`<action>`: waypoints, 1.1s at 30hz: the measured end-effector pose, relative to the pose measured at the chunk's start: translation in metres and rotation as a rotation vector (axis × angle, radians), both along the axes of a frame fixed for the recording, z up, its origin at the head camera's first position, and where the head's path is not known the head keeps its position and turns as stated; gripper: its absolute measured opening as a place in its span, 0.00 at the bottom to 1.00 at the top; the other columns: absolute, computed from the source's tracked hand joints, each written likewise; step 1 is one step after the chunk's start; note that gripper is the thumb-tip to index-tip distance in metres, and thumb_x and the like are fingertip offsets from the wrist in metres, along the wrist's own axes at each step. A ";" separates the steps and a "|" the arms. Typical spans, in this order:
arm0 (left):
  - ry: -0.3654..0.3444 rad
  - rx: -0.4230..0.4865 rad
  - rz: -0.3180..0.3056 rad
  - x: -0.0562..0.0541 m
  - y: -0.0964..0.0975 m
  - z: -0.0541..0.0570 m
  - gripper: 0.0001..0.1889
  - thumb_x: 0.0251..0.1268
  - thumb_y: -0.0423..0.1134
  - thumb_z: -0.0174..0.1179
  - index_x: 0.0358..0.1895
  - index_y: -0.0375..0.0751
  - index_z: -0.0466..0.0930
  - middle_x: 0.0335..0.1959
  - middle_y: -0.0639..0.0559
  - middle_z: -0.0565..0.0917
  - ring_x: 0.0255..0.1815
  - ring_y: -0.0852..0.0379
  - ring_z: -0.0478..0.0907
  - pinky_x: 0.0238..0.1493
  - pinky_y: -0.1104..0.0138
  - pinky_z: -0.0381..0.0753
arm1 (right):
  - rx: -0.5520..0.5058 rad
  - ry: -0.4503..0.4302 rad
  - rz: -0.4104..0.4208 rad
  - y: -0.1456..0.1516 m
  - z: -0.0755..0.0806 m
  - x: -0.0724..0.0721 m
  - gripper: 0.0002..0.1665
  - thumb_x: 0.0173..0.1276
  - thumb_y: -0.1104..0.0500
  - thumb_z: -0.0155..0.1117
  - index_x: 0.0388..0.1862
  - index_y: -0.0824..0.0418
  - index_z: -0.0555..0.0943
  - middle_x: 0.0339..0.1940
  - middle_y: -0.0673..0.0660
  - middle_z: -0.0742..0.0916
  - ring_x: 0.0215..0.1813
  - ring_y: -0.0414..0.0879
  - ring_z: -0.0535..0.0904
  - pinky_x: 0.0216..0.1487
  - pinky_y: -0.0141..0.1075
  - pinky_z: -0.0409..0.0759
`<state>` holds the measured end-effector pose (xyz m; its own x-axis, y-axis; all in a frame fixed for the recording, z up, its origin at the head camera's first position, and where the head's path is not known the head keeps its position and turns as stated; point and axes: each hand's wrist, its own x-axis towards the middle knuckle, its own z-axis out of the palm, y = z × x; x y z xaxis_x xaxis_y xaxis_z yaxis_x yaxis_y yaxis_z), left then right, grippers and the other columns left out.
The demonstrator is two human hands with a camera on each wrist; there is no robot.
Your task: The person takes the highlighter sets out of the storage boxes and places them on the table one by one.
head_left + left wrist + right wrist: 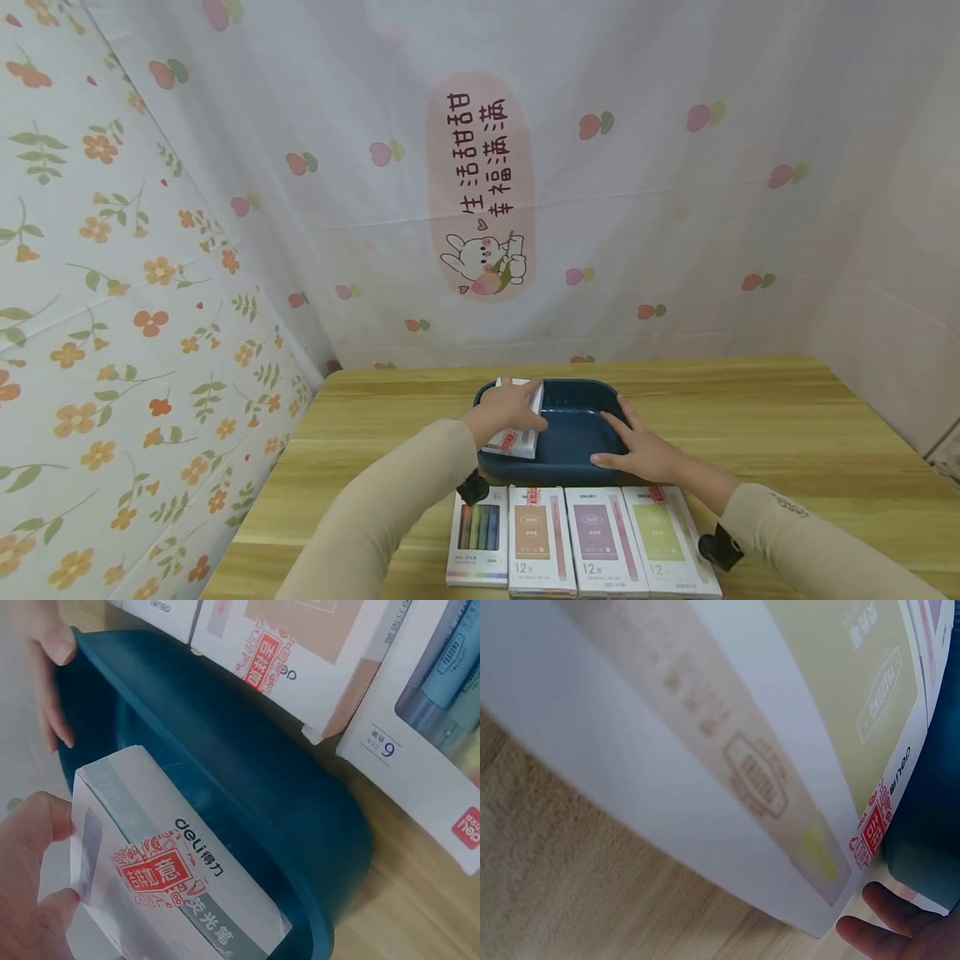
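Note:
A white deli highlighter box (517, 446) stands at the left end of a dark blue plastic basin (581, 433), tilted inside its rim in the left wrist view. My left hand (510, 408) grips this box, with thumb and fingers on its sides. Red print and a grey-green band mark the box end (161, 874). At the basin's right end, my right hand (647, 450) rests on the rim with fingers spread and fairly straight. That same hand shows at the upper left of the left wrist view, against the basin wall (217, 735).
In front of the basin lies a row of boxes: a rainbow-windowed pen box (478, 537), an orange-labelled box (538, 542), a purple-labelled box (602, 542) and a yellow-green-labelled box (667, 542). A patterned curtain (637, 208) hangs behind the wooden table (810, 450).

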<state>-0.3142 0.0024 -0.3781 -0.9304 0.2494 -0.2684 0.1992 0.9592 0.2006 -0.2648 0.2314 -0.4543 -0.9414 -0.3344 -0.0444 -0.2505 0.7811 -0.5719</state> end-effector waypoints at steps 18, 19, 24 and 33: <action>0.100 0.057 0.014 -0.001 -0.052 0.019 0.41 0.48 0.54 0.64 0.69 0.62 0.56 0.66 0.36 0.56 0.39 0.45 0.70 0.34 0.62 0.73 | -0.008 0.000 0.005 0.000 0.000 0.000 0.54 0.57 0.37 0.61 0.71 0.66 0.52 0.72 0.71 0.41 0.61 0.76 0.61 0.50 0.64 0.67; 0.101 0.053 0.020 -0.001 -0.056 0.019 0.41 0.48 0.54 0.64 0.69 0.62 0.56 0.66 0.36 0.56 0.39 0.45 0.70 0.34 0.62 0.72 | -0.008 0.002 0.006 0.000 0.000 0.000 0.54 0.57 0.37 0.61 0.71 0.66 0.52 0.72 0.71 0.41 0.61 0.76 0.61 0.50 0.64 0.67; 0.101 0.051 0.054 0.000 -0.077 0.017 0.42 0.47 0.53 0.63 0.69 0.61 0.57 0.66 0.35 0.55 0.40 0.44 0.71 0.37 0.59 0.73 | -0.003 0.009 0.010 0.000 -0.001 0.000 0.54 0.57 0.37 0.61 0.71 0.66 0.52 0.72 0.71 0.41 0.61 0.77 0.60 0.50 0.65 0.67; 0.044 0.086 0.087 0.011 -0.114 0.004 0.42 0.49 0.52 0.63 0.70 0.59 0.55 0.68 0.30 0.50 0.31 0.47 0.73 0.27 0.63 0.72 | -0.001 0.017 0.009 0.000 -0.001 0.000 0.54 0.57 0.37 0.61 0.71 0.66 0.53 0.72 0.71 0.41 0.62 0.76 0.59 0.50 0.65 0.67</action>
<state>-0.3029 -0.1117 -0.3742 -0.9599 0.1880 -0.2079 0.1268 0.9528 0.2759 -0.2648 0.2314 -0.4554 -0.9391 -0.3426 -0.0278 -0.2670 0.7782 -0.5683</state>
